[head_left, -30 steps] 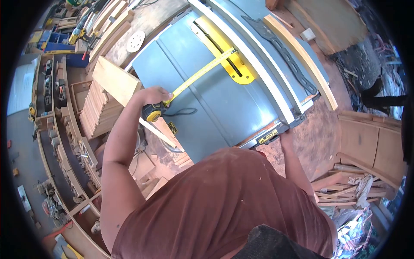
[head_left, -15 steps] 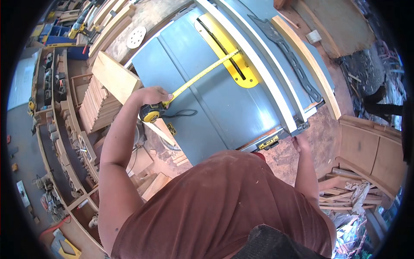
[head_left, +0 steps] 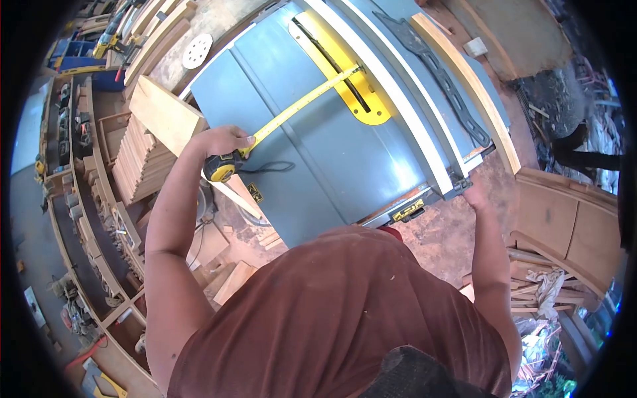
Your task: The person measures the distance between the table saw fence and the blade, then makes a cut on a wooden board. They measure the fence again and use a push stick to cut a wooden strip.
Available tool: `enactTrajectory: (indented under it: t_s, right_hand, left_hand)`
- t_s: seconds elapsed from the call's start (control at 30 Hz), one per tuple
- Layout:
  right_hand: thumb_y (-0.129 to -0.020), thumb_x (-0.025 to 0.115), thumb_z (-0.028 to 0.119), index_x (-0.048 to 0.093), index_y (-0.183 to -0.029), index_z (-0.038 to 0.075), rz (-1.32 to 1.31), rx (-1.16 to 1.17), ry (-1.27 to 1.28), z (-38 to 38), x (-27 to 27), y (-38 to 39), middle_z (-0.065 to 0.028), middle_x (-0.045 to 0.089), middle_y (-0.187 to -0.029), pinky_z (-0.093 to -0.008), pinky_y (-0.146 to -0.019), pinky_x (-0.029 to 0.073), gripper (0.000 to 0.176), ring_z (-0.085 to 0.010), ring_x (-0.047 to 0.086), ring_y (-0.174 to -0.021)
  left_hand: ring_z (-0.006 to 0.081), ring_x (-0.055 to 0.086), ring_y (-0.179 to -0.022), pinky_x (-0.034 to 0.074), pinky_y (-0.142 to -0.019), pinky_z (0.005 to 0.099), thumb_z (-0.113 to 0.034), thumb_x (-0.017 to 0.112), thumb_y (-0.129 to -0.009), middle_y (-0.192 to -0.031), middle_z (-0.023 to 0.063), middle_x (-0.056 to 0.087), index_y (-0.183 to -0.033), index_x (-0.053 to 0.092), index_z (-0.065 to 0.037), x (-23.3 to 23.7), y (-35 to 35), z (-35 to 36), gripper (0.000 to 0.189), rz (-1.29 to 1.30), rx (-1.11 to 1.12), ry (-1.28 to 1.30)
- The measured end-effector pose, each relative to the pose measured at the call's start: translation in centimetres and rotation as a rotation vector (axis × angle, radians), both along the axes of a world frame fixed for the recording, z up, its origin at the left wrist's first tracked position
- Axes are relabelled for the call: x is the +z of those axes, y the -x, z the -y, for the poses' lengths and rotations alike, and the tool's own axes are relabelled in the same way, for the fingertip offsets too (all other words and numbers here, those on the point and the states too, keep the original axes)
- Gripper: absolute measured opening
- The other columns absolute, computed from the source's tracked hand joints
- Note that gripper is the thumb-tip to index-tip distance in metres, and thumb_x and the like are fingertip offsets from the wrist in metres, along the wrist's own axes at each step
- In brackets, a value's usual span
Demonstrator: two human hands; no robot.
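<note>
My left hand (head_left: 225,140) is closed around a yellow-and-black tape measure (head_left: 222,168) over the left edge of a blue-grey table saw (head_left: 318,179). The yellow tape blade (head_left: 292,109) is pulled out across the tabletop. Its tip lies over the yellow throat plate (head_left: 376,111), close to the white-edged rip fence (head_left: 388,106). A dark wrist strap (head_left: 275,166) trails from the tape measure onto the tabletop. My right hand (head_left: 474,194) is at the front end of the fence, against its black clamp (head_left: 458,184); its fingers are mostly hidden.
A pale wooden strip (head_left: 471,86) and a black push stick (head_left: 441,83) lie right of the fence. Stacked wood pieces (head_left: 141,162) and a wide board (head_left: 166,114) stand at the left. Wooden shelving (head_left: 93,219) with tools runs along the far left.
My right hand has moved up from below the saw's front edge to the fence's front end. My left hand still holds the tape measure with its blade stretched out. The view has shifted slightly.
</note>
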State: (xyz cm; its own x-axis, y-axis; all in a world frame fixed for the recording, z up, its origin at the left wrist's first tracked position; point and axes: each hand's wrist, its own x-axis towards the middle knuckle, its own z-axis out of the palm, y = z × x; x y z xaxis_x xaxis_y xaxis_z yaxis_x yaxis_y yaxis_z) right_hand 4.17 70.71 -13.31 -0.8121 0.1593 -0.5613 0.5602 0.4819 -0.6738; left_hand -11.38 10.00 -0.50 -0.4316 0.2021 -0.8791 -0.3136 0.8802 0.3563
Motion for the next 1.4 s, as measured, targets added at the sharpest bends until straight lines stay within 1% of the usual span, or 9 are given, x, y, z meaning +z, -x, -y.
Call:
enactTrajectory:
  t_s: [0.4,0.47,0.53,0.57,0.83,1.13,1.2,1.27,1.4]
  right_hand:
    - [-0.077,0.069,0.012,0.056,-0.118,-0.003,0.018,0.194,-0.009,-4.9,-3.9,0.3,-0.0144,0.065,-0.111,-0.0346,-0.086,0.048,0.046,-0.0193,0.061,-0.101]
    - [-0.079,0.068,0.008,0.046,-0.128,0.001,0.029,-0.416,0.859,-8.7,-7.6,0.6,-0.0110,0.059,-0.121,-0.0378,-0.093,0.047,0.054,-0.0215,0.057,-0.111]
    - [-0.087,0.064,0.010,0.041,-0.133,0.005,-0.045,-0.396,0.754,-8.8,-9.4,3.0,-0.0075,0.056,-0.123,-0.0413,-0.098,0.048,0.052,-0.0228,0.056,-0.116]
    - [-0.092,0.060,0.016,0.043,-0.132,0.005,-0.036,-0.781,0.852,-10.2,-12.9,4.6,-0.0081,0.056,-0.124,-0.0396,-0.099,0.048,0.046,-0.0215,0.056,-0.115]
    - [-0.094,0.058,0.021,0.045,-0.130,0.003,-0.192,-0.935,0.576,-6.3,-10.6,11.9,-0.0102,0.057,-0.123,-0.0382,-0.095,0.049,0.042,-0.0204,0.058,-0.108]
    - [-0.093,0.060,0.022,0.046,-0.129,0.002,-0.203,-0.731,0.418,-8.7,-9.6,5.8,-0.0106,0.057,-0.122,-0.0371,-0.091,0.051,0.044,-0.0195,0.059,-0.106]
    - [-0.087,0.063,0.022,0.055,-0.109,0.009,-0.074,-0.453,0.819,-13.1,-12.9,0.0,-0.0042,0.060,-0.085,-0.0246,-0.063,0.046,0.027,-0.0099,0.057,-0.076]
    - [-0.082,0.068,0.024,0.051,-0.127,0.005,0.058,-0.172,1.043,-6.2,-1.5,0.0,-0.0077,0.060,-0.104,-0.0222,-0.066,0.044,0.052,-0.0096,0.057,-0.086]
    - [-0.078,0.070,0.026,0.044,-0.137,0.001,0.166,0.055,0.688,-4.9,0.9,0.8,-0.0131,0.056,-0.122,-0.0273,-0.080,0.047,0.069,-0.0176,0.057,-0.101]
  left_hand:
    - [0.0111,0.055,-0.059,0.045,-0.057,0.0296,-0.038,0.056,-0.096,-0.066,0.0032,0.062,-0.080,0.067,0.000,0.9,-0.2,-0.8,0.043,-0.071,-0.037,0.028]
    - [0.0115,0.055,-0.058,0.045,-0.057,0.0297,-0.036,0.056,-0.096,-0.067,0.0039,0.062,-0.080,0.067,0.000,0.8,-0.3,-0.6,0.041,-0.130,-0.064,0.045]
    - [0.0149,0.058,-0.063,0.047,-0.063,0.0335,-0.042,0.058,-0.094,-0.072,0.0069,0.065,-0.089,0.070,0.001,0.1,-0.4,-0.1,0.045,-0.164,-0.077,0.060]
    - [0.0144,0.058,-0.064,0.047,-0.063,0.0333,-0.041,0.058,-0.095,-0.071,0.0065,0.065,-0.089,0.070,0.001,-0.1,-0.4,0.1,0.044,-0.131,-0.053,0.046]
    - [0.0122,0.057,-0.065,0.047,-0.063,0.0312,-0.037,0.057,-0.096,-0.070,0.0035,0.064,-0.087,0.069,0.000,-0.6,-0.6,0.4,0.040,-0.068,0.038,0.039]
    - [0.0120,0.056,-0.067,0.046,-0.065,0.0320,-0.040,0.055,-0.097,-0.071,0.0032,0.064,-0.090,0.068,0.000,-0.6,-1.3,0.3,0.042,-0.133,-0.067,0.049]
    - [0.0125,0.055,-0.067,0.046,-0.065,0.0328,-0.042,0.054,-0.097,-0.070,0.0040,0.063,-0.090,0.068,0.000,-0.5,-1.0,0.2,0.045,-0.114,-0.023,0.037]
    - [0.0099,0.052,-0.063,0.045,-0.062,0.0307,-0.037,0.054,-0.098,-0.068,0.0021,0.061,-0.086,0.067,0.000,-0.1,-1.2,-0.1,0.041,-0.106,-0.016,0.037]
    - [0.0105,0.053,-0.062,0.045,-0.061,0.0306,-0.038,0.055,-0.097,-0.067,0.0028,0.061,-0.086,0.067,0.000,0.4,-0.9,-0.4,0.042,-0.131,-0.068,0.064]
